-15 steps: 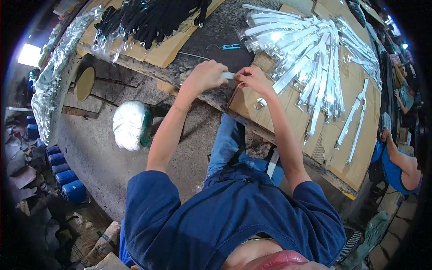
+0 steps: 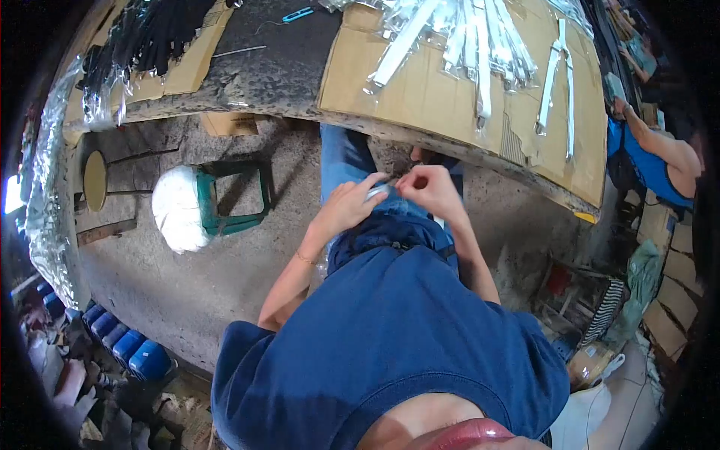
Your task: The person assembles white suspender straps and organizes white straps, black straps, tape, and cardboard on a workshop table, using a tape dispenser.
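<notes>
Both hands are close together in front of my waist, below the table edge. My left hand (image 2: 352, 204) has its fingers curled round a small whitish piece (image 2: 376, 192), whose kind I cannot make out. Beside it, thumb and fingertips of my right hand (image 2: 433, 192) are pinched together; whatever lies between them is hidden. Beyond the hands, many white straps (image 2: 405, 46) in clear plastic are fanned out on a cardboard sheet (image 2: 360, 67). A separate white strap (image 2: 553, 75) with two tails lies to their right.
Black straps (image 2: 154, 45) in plastic lie at the table's far left, and a light-blue cutter (image 2: 298, 15) at the back. A green stool (image 2: 232, 223) with a white bundle (image 2: 178, 208) stands left on the floor. Blue containers (image 2: 148, 358) line the left; a co-worker (image 2: 660, 154) is at right.
My hands have come back from over the table edge to my waist, still close together with the whitish piece. The view has shifted, so the table now sits higher in it.
</notes>
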### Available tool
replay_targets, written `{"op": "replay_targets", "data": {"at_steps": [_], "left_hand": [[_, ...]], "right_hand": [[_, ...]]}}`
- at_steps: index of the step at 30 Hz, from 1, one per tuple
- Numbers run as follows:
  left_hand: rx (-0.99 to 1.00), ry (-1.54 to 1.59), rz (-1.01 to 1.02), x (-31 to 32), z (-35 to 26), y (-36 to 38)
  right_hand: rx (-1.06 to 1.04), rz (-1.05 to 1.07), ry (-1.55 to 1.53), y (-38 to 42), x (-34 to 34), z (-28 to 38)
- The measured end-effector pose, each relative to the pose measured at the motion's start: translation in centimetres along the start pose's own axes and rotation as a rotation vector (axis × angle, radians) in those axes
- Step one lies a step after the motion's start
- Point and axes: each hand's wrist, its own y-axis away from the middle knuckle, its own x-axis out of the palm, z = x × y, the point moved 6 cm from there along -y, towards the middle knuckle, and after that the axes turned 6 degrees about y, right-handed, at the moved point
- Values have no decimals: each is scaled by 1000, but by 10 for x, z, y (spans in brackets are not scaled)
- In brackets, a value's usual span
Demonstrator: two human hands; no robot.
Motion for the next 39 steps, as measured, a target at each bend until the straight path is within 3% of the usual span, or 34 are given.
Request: {"op": "replay_targets", "data": {"at_steps": [2,4,8,10,11,12,13,14,16,20,24,28,30,32,33,37,39], "left_hand": [[62,119,55,7,-7,-11],[-57,322,235,22,-6,-17],[-68,289,201,18,-8,-33],[106,150,-112,3,-5,-37],[210,107,-247,3,6,-39],[209,103,-249,-2,4,-37],[130,145,-230,-5,7,-33],[49,187,-212,-7,10,-29],[46,193,-216,-7,19,-21],[8,143,-186,-10,26,-10],[31,119,-193,-15,30,-5],[66,148,-215,-14,29,-3],[44,147,-197,-13,29,-5],[66,159,-208,-11,26,-9],[87,169,-228,-11,23,-11],[108,290,-347,-18,4,-20],[113,322,-333,-20,-3,-26]], "right_hand": [[51,22,-130,1,-17,-7],[62,53,27,-2,-28,-5],[-212,-125,353,-18,-37,2],[-309,-214,516,-22,-34,4],[-242,-386,486,-20,-37,2],[-171,-555,449,-18,-40,-3],[-76,-589,279,-22,-41,-16],[-77,-584,274,-30,-39,-20],[126,-389,-200,-45,-25,-40],[200,-483,-443,-66,-12,-47],[101,-610,-646,-78,-5,-58],[14,-774,-526,-64,10,-67],[-5,-755,-526,-54,17,-74],[101,-588,-626,-56,27,-88],[60,-471,-525,-57,23,-82],[63,-476,-471,-62,8,-67],[61,-356,-434,-72,7,-61]]}}
